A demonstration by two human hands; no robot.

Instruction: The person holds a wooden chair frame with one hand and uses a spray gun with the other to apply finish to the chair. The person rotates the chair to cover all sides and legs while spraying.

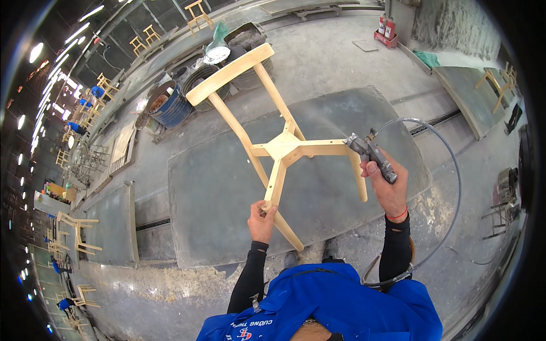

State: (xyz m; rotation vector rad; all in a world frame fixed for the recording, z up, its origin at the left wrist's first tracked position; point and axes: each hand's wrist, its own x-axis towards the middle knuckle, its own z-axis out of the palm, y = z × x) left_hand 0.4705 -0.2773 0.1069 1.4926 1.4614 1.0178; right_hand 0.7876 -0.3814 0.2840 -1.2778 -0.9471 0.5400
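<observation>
A pale wooden chair frame [283,149] without a seat stands on a grey board in front of me. Its backrest rail [230,74] points to the far left, and its crossed seat supports meet in the middle. My left hand [262,222] grips the near corner of the frame, where a support meets a leg. In my right hand [388,187] is a spray gun [371,156], its nozzle close to the right end of a seat support. A faint mist shows beyond the nozzle. From the gun a grey hose [455,165] loops right and back toward my forearm.
The large grey board [216,227] lies under the chair. Blue and dark drums [170,108] stand at the far left. Other boards [472,96] lie to the right and left, some with chair frames [78,230]. Red fire extinguishers [387,28] stand far back. People in blue work along the left.
</observation>
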